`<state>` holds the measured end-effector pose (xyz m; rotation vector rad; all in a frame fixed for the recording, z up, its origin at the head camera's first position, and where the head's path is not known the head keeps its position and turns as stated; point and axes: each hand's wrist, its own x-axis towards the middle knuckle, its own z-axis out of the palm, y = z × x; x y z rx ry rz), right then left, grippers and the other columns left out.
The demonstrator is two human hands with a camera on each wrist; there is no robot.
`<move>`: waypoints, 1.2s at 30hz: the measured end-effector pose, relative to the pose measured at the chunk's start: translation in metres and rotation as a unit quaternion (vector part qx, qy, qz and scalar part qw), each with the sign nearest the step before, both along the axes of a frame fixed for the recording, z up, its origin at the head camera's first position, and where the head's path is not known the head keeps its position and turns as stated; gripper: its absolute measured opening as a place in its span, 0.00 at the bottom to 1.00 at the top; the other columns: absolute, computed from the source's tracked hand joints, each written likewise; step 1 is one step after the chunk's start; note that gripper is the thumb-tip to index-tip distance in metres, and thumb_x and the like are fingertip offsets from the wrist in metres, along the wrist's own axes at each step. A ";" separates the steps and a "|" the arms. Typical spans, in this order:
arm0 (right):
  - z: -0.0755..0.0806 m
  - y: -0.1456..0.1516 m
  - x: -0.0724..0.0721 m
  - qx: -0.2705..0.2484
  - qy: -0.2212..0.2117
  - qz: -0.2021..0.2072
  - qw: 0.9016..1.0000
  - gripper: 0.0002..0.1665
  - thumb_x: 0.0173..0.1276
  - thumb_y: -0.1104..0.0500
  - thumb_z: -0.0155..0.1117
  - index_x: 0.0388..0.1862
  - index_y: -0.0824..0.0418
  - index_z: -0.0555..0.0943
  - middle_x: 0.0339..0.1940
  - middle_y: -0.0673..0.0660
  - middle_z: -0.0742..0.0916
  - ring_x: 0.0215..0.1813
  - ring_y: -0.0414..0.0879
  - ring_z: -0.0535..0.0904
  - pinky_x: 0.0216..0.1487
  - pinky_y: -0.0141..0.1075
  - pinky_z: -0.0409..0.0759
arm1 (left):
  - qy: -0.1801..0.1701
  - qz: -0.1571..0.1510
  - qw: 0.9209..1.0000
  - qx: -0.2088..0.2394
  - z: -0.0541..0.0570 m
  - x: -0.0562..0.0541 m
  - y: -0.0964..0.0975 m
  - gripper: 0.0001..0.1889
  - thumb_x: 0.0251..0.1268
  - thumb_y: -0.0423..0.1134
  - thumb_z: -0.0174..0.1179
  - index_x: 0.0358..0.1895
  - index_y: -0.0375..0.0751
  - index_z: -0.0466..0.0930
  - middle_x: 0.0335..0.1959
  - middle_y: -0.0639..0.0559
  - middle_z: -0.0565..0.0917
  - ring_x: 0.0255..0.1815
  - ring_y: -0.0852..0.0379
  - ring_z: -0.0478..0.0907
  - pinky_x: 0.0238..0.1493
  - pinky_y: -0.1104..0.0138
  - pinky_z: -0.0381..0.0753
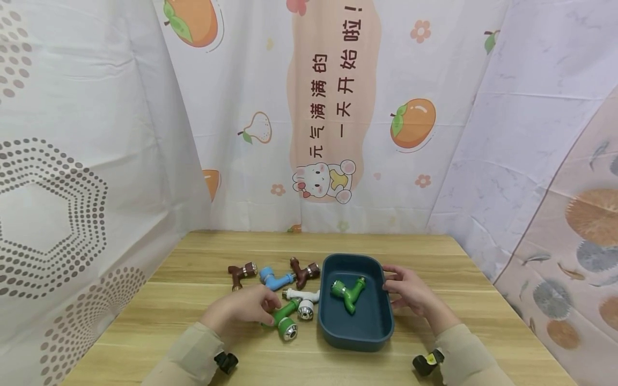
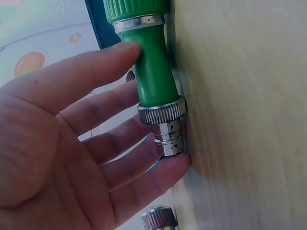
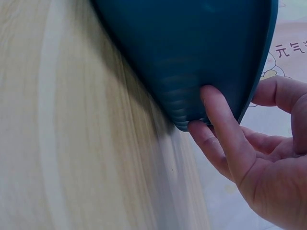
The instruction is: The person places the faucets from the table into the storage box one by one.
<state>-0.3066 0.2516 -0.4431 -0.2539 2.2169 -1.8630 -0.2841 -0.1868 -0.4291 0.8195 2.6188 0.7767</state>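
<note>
My left hand (image 1: 248,306) grips a green plastic tap (image 1: 285,315) lying low over the table, left of the dark blue tray. In the left wrist view the thumb lies on the green body (image 2: 156,67), while the other fingers pass behind it and its silvery threaded end. A second green tap (image 1: 350,294) lies inside the tray (image 1: 357,342). At the tray's right side, my right hand (image 1: 410,289) touches the outer wall and rim with extended fingers; the right wrist view shows fingertips (image 3: 211,96) against the blue wall.
Beside the tray's left wall lies a white tap (image 1: 304,300). Behind it are a blue tap (image 1: 276,279) and two brown taps, one near the tray (image 1: 303,272) and one farther left (image 1: 240,272). Printed curtains (image 1: 251,177) enclose the wooden table (image 1: 193,268) at the back and sides.
</note>
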 end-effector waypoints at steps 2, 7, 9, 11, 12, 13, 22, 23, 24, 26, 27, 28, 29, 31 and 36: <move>0.001 0.000 0.001 0.001 -0.002 -0.001 1.000 0.39 0.70 0.66 0.58 0.77 0.72 0.58 0.66 0.78 0.73 0.56 0.61 0.81 0.35 0.50 0.86 | 0.000 -0.002 1.000 0.000 0.000 0.000 0.000 0.18 0.51 0.37 0.77 0.48 0.45 0.88 0.38 0.58 0.85 0.42 0.56 0.80 0.46 0.61 0.80; 0.001 -0.001 0.001 0.003 -0.004 -0.002 1.000 0.39 0.70 0.66 0.58 0.77 0.72 0.58 0.66 0.78 0.74 0.56 0.61 0.81 0.35 0.50 0.86 | -0.009 -0.005 1.000 0.003 -0.001 0.000 0.001 0.20 0.47 0.35 0.78 0.48 0.45 0.88 0.36 0.60 0.84 0.40 0.56 0.79 0.45 0.62 0.79; 0.001 -0.001 0.001 0.002 -0.004 -0.004 1.000 0.39 0.70 0.67 0.58 0.77 0.72 0.58 0.66 0.78 0.74 0.55 0.61 0.81 0.35 0.50 0.86 | -0.011 -0.005 1.000 0.003 -0.001 0.000 0.002 0.20 0.47 0.35 0.78 0.48 0.45 0.88 0.36 0.61 0.84 0.40 0.56 0.79 0.45 0.62 0.79; 0.001 -0.001 0.001 0.002 -0.003 -0.007 1.000 0.39 0.70 0.67 0.58 0.77 0.72 0.59 0.65 0.77 0.75 0.54 0.61 0.82 0.35 0.50 0.86 | -0.012 -0.007 1.000 0.004 -0.002 0.000 0.002 0.20 0.47 0.35 0.78 0.47 0.46 0.88 0.36 0.61 0.83 0.40 0.56 0.79 0.45 0.63 0.79; 0.001 -0.001 0.001 0.002 -0.004 -0.008 1.000 0.39 0.70 0.67 0.58 0.77 0.72 0.59 0.65 0.77 0.75 0.54 0.60 0.82 0.35 0.50 0.86 | -0.011 -0.009 1.000 0.004 -0.002 0.000 0.002 0.20 0.47 0.34 0.78 0.47 0.46 0.88 0.35 0.61 0.83 0.40 0.57 0.79 0.45 0.63 0.79; 0.001 -0.001 0.001 0.002 -0.003 -0.007 1.000 0.39 0.70 0.67 0.58 0.77 0.72 0.59 0.65 0.77 0.75 0.54 0.60 0.82 0.35 0.51 0.86 | -0.011 -0.011 1.000 0.004 -0.003 -0.001 0.002 0.20 0.47 0.34 0.78 0.47 0.46 0.88 0.35 0.61 0.83 0.39 0.58 0.79 0.44 0.63 0.79; 0.004 -0.001 0.002 0.005 -0.003 0.001 1.000 0.39 0.71 0.66 0.58 0.78 0.72 0.58 0.66 0.78 0.74 0.55 0.61 0.81 0.36 0.50 0.87 | -0.003 -0.032 0.999 0.004 -0.006 -0.003 0.002 0.16 0.48 0.33 0.77 0.43 0.47 0.89 0.29 0.62 0.82 0.31 0.64 0.77 0.37 0.67 0.78; 0.004 -0.001 0.003 0.005 -0.003 0.001 1.000 0.39 0.71 0.66 0.58 0.78 0.72 0.58 0.66 0.78 0.74 0.55 0.61 0.81 0.36 0.51 0.87 | -0.001 -0.031 1.000 0.002 -0.005 -0.003 0.001 0.15 0.49 0.33 0.77 0.43 0.47 0.89 0.28 0.62 0.82 0.30 0.64 0.77 0.36 0.67 0.78; 0.005 -0.001 0.003 0.005 0.000 0.003 1.000 0.39 0.71 0.66 0.58 0.78 0.73 0.57 0.66 0.78 0.74 0.55 0.61 0.81 0.35 0.51 0.87 | 0.000 -0.031 1.000 -0.001 -0.005 -0.003 0.001 0.15 0.49 0.33 0.76 0.43 0.47 0.89 0.28 0.62 0.82 0.30 0.64 0.76 0.36 0.67 0.78; 0.005 -0.001 0.003 0.004 0.001 0.005 1.000 0.39 0.71 0.66 0.57 0.77 0.73 0.57 0.66 0.79 0.73 0.55 0.61 0.81 0.35 0.51 0.87 | 0.002 -0.030 1.000 -0.005 -0.006 -0.003 0.001 0.15 0.49 0.33 0.76 0.43 0.48 0.89 0.28 0.63 0.81 0.30 0.64 0.76 0.35 0.67 0.78; 0.005 -0.001 0.003 0.003 0.001 0.005 1.000 0.39 0.71 0.66 0.58 0.77 0.73 0.58 0.66 0.79 0.73 0.55 0.62 0.81 0.35 0.51 0.87 | 0.003 -0.030 1.000 -0.007 -0.006 -0.003 0.001 0.15 0.50 0.32 0.76 0.43 0.48 0.89 0.28 0.63 0.81 0.30 0.64 0.76 0.36 0.67 0.78; 0.005 -0.001 0.003 0.003 0.002 0.006 1.000 0.39 0.71 0.66 0.58 0.77 0.73 0.57 0.66 0.79 0.73 0.55 0.62 0.81 0.35 0.51 0.87 | 0.004 -0.030 0.999 -0.009 -0.005 -0.003 0.001 0.15 0.50 0.32 0.76 0.43 0.48 0.89 0.28 0.63 0.81 0.30 0.64 0.76 0.36 0.67 0.78; 0.004 -0.001 0.003 0.002 0.001 0.005 1.000 0.39 0.71 0.66 0.58 0.77 0.73 0.58 0.66 0.79 0.74 0.55 0.61 0.82 0.35 0.51 0.87 | 0.005 -0.031 0.999 -0.010 -0.005 -0.003 0.001 0.15 0.50 0.32 0.76 0.43 0.49 0.89 0.28 0.63 0.81 0.30 0.64 0.76 0.36 0.67 0.78; 0.004 -0.001 0.002 0.003 -0.001 0.003 1.000 0.39 0.71 0.66 0.58 0.77 0.72 0.58 0.66 0.78 0.74 0.55 0.61 0.82 0.35 0.51 0.87 | 0.005 -0.033 0.999 -0.011 -0.005 -0.003 0.001 0.14 0.50 0.32 0.75 0.42 0.49 0.89 0.27 0.63 0.81 0.30 0.64 0.76 0.36 0.67 0.77; 0.004 0.000 0.001 0.010 -0.004 0.000 1.000 0.39 0.70 0.66 0.58 0.77 0.72 0.58 0.65 0.77 0.75 0.55 0.61 0.82 0.36 0.50 0.87 | 0.004 -0.036 0.999 -0.010 -0.004 -0.002 0.000 0.14 0.50 0.31 0.75 0.41 0.49 0.89 0.27 0.63 0.81 0.30 0.64 0.76 0.35 0.67 0.77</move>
